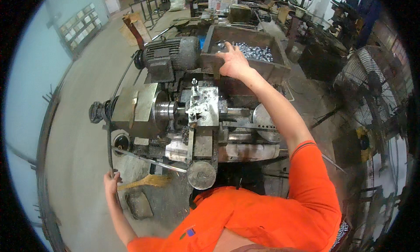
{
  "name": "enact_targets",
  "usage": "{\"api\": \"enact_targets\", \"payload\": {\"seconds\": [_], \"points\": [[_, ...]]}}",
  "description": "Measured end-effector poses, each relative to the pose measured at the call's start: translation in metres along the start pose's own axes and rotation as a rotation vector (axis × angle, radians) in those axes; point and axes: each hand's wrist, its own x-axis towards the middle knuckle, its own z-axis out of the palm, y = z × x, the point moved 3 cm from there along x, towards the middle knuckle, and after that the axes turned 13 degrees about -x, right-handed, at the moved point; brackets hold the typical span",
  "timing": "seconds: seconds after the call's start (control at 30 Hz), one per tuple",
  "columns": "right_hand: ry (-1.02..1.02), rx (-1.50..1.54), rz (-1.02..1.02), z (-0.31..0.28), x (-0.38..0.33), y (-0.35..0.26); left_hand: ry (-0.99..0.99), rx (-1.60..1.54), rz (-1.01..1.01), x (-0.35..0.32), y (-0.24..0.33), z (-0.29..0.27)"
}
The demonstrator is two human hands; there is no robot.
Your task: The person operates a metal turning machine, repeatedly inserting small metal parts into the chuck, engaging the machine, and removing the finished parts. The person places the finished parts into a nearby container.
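Note:
I stand over a small metal lathe [197, 112] with a grey motor [170, 55] behind it. My right hand [234, 62] reaches forward onto the near rim of a rusty metal bin [280, 70] full of several small shiny metal parts [253, 51]; whether it holds a part I cannot tell. My left hand [111, 182] is low at the left, closed around a thin dark lever rod [109, 142] that rises beside the machine. My sleeves are orange.
A round handwheel [201, 175] sticks out at the lathe's front. A broom [144, 181] and a grey block [139, 204] lie on the concrete floor at left. A large floor fan [372, 90] stands at right. Other machines crowd the back.

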Motion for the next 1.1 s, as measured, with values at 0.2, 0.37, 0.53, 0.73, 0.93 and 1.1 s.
{"api": "enact_targets", "payload": {"seconds": [0.2, 0.37, 0.53, 0.73, 0.93, 1.1], "points": [[-0.069, 0.304, -0.040, 0.010, -0.058, 0.018, 0.066, 0.037, 0.071, -0.010, 0.001, 0.001], [-0.064, 0.438, 0.132, 0.002, -0.175, 0.080, 0.056, -0.046, 0.062, -0.009, -0.008, -0.001], [-0.141, 0.424, 0.688, -0.024, -0.323, 0.166, 0.080, -0.162, 0.007, 0.000, -0.006, 0.010], [-0.275, 0.004, 0.869, -0.061, -0.483, 0.208, 0.064, -0.043, -0.259, 0.014, -0.052, -0.044], [-0.767, -0.117, 1.025, -0.036, -0.600, 0.185, 0.054, -0.093, -0.256, 0.038, -0.029, -0.014], [-0.987, -0.370, 0.919, -0.015, -0.618, 0.191, 0.102, -0.152, -0.257, 0.024, -0.027, -0.011]]}}
